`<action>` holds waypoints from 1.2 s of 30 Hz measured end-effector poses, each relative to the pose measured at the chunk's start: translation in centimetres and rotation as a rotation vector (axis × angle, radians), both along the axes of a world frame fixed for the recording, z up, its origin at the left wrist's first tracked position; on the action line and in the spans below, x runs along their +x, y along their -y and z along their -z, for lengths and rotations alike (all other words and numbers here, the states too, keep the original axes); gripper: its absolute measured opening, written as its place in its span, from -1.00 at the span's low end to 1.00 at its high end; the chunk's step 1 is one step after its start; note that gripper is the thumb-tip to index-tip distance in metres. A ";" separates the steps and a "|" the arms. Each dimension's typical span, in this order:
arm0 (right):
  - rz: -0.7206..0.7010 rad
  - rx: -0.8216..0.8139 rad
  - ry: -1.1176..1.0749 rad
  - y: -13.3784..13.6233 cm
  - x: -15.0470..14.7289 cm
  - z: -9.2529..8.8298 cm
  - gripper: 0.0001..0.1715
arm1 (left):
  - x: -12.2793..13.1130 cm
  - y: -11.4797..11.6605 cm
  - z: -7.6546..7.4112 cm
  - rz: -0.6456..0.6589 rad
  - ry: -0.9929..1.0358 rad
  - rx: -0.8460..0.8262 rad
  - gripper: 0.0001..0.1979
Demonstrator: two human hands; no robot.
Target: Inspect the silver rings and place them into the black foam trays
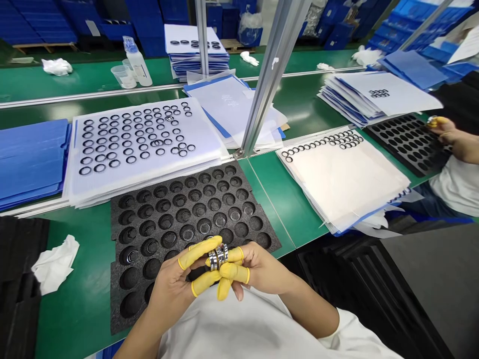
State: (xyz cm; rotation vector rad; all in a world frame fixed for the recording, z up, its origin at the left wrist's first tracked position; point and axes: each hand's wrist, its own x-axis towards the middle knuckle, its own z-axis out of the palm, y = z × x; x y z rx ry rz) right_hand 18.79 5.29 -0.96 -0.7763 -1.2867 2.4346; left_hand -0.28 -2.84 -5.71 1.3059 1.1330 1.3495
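My left hand (175,279) and my right hand (254,271) meet close to my chest, both with yellow finger cots. Together they pinch a small stack of shiny metal rings (218,256) between the fingertips. Just beyond them lies a black foam tray (123,219) with rows of round pockets; several pockets in the middle and right hold metal rings, while those at the near left look bare. Behind the tray, a white sheet (202,134) carries several black rubber rings (134,137) laid in rows.
A crumpled white cloth (54,264) lies at the left. Blue sheets (32,159) are stacked far left. An aluminium post (267,80) rises mid-table. To the right are a paper stack (348,179) with rings, and another person's hand (445,130) over a second black tray (407,142).
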 end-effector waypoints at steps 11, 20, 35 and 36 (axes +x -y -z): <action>-0.015 0.025 0.023 0.0 0.0 -0.3 -0.38 | -0.1 -1.0 -1.3 -0.048 -0.279 0.270 -0.41; -0.020 -0.011 0.028 0.2 -0.1 0.0 -0.40 | 0.2 -1.0 -1.3 -0.061 -0.322 0.313 -0.33; -0.025 0.006 0.040 0.2 -0.2 -0.2 -0.39 | -0.7 -0.6 -1.2 0.032 -0.282 0.160 -0.45; -0.030 0.009 0.041 0.3 -0.2 -0.2 -0.39 | -0.8 -0.6 -1.2 0.037 -0.275 0.148 -0.45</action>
